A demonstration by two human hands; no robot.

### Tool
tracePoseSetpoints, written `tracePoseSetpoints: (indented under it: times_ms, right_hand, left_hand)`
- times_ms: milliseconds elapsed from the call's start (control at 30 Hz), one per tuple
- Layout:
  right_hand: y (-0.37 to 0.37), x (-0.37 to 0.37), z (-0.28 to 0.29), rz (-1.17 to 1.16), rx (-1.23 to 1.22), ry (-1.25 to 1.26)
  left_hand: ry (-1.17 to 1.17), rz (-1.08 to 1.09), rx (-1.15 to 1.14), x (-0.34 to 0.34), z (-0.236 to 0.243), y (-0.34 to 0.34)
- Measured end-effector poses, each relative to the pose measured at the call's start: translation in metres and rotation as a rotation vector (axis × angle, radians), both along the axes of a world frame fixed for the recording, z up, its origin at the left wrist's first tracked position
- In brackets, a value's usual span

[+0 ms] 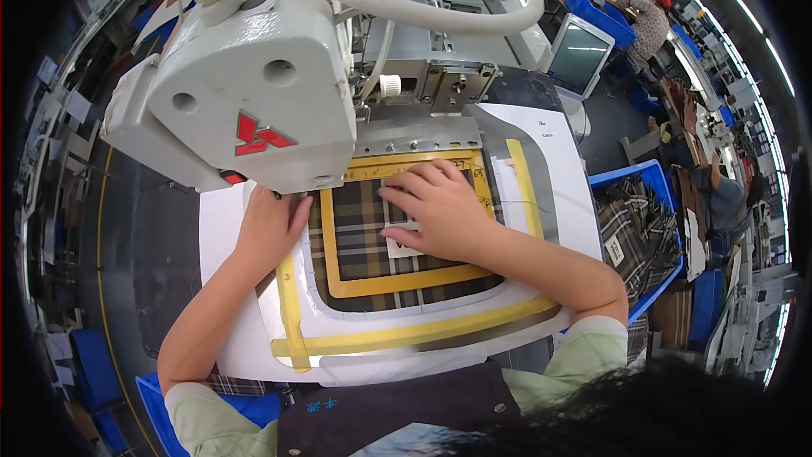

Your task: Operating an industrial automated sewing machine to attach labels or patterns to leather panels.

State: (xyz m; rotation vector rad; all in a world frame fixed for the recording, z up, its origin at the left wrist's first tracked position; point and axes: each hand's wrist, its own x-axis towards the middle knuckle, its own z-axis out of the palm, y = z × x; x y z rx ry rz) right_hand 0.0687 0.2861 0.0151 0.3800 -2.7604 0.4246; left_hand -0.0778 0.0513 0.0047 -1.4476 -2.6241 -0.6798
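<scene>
Plaid fabric (359, 211) in brown, black and white lies inside a yellow rectangular frame (334, 267) under the white head of a sewing machine (279, 118). Across the frame's right side reaches my right hand (448, 216), fingers stretched apart over the cloth and holding nothing. A white paper label (397, 241) lies on the fabric, partly covered by that hand. My left hand (269, 224) rests at the fabric's left edge with its thumb held apart. The machine head hides the tips of its other fingers.
A white board (241, 347) with yellow tape strips (423, 337) surrounds the frame. To the right, a blue bin (660, 173) holds plaid pieces (634, 228); another blue bin (156, 402) stands lower left. Behind are a screen (579, 51) and people at other workstations.
</scene>
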Motion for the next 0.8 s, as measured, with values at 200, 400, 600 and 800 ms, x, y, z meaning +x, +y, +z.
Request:
tracePoseSetpoints:
  times_ms: [200,400,600,800]
  right_hand:
    - [0.039,0.054,-0.001,-0.278,0.114,0.002]
    - [0.033,0.066,0.0,-0.304,0.25,0.014]
    - [0.033,0.065,0.001,-0.291,0.282,-0.013]
    - [0.03,0.064,0.002,-0.303,0.297,-0.021]
  left_hand:
    - [-0.221,-0.05,0.028,0.028,0.026,-0.021]
    - [-0.044,-0.305,-0.064,0.061,0.026,0.017]
    - [-0.015,-0.265,-0.075,0.062,0.018,0.018]
    - [0.019,-0.248,-0.057,0.062,0.018,0.016]
